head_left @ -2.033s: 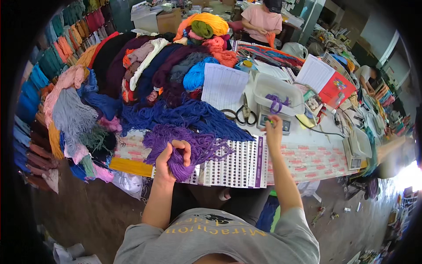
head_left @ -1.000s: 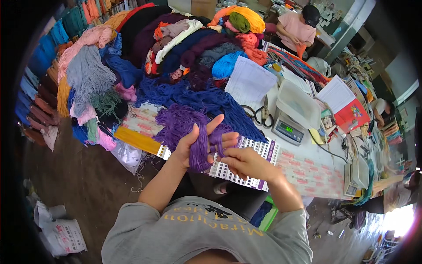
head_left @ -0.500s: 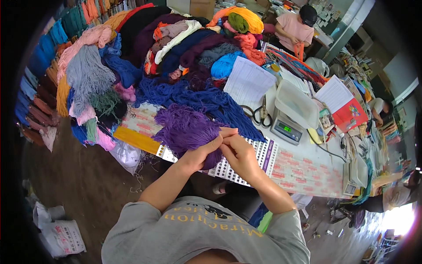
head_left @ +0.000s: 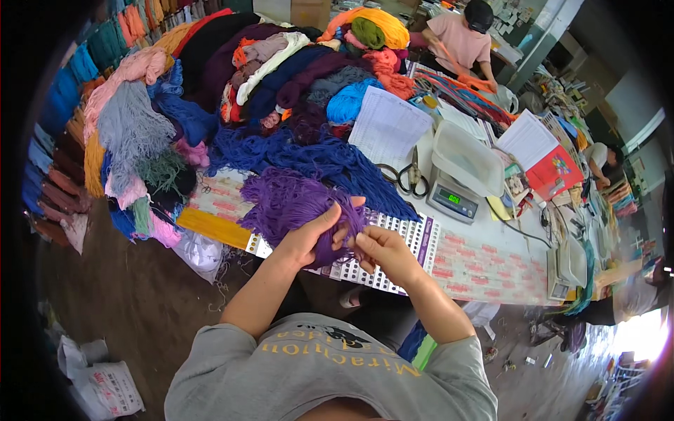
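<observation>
A thick bundle of purple yarn [head_left: 284, 207] hangs over the near edge of the table, with loose strands spread at its far left end. My left hand [head_left: 314, 231] grips the near right end of this bundle, thumb on top and fingers curled through the strands. Just to its right, my right hand [head_left: 382, 251] pinches some purple strands between thumb and fingers, drawing them a little apart from the bundle. Under both hands lies a white card with rows of holes [head_left: 414, 242]. Beyond the purple yarn stretches a heap of dark blue yarn [head_left: 302, 158].
Skeins of many colours [head_left: 281, 77] are piled at the back left. To the right stand scissors [head_left: 414, 179], a digital scale [head_left: 453, 203] bearing a clear plastic tray [head_left: 467, 158], and paper sheets [head_left: 390, 126]. A co-worker [head_left: 460, 42] handles orange yarn across the table.
My right hand has moved away from my left, down and slightly right, pulling purple strands out. My left fingers have spread through the yarn. The co-worker's orange yarn is stretched out.
</observation>
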Tool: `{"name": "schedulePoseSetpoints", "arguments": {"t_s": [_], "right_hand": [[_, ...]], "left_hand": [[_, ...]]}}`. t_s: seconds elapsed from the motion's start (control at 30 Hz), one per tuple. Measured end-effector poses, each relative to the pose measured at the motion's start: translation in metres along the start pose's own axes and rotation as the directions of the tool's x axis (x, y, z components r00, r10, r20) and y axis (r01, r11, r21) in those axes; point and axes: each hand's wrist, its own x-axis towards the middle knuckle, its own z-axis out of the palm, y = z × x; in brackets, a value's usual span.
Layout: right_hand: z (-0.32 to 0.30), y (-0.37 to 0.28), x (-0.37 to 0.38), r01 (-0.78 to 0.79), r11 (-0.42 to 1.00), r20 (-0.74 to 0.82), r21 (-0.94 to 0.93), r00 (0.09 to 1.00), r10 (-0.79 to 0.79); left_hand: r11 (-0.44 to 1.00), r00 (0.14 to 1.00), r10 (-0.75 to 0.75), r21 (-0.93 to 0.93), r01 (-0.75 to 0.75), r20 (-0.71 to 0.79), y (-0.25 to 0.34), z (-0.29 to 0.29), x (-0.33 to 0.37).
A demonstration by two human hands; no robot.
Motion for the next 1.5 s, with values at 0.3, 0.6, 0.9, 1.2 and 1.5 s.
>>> {"name": "schedulePoseSetpoints", "arguments": {"t_s": [0.3, 0.6, 0.9, 1.2, 1.5], "right_hand": [[-0.002, 0.005, -0.006, 0.133, 0.978, -0.082, -0.160, 0.986, -0.147], [-0.013, 0.009, -0.003, 0.047, 0.941, -0.056, 0.336, 0.998, -0.030], [-0.196, -0.011, -0.084, 0.529, 0.842, -0.796, 0.108, 0.553, -0.245], [-0.426, 0.059, -0.279, 0.566, 0.817, -0.994, -0.113, -0.059, -0.097], [-0.248, -0.095, -0.165, 0.112, 0.950, -0.723, -0.292, 0.624, -0.296]], "left_hand": [[0.972, 0.995, 0.053, 0.234, -0.032, -0.084, 0.002, 0.015, 0.001], [0.980, 0.983, -0.152, -0.116, 0.163, 0.101, 0.012, -0.005, 0.006], [0.965, 0.976, 0.118, -0.210, -0.155, -0.181, 0.118, -0.139, -0.020], [0.783, 0.770, 0.462, -0.204, -0.587, -0.440, 0.204, -0.346, -0.071], [0.791, 0.862, 0.478, -0.345, -0.506, -0.169, 0.135, -0.146, -0.003]]}}
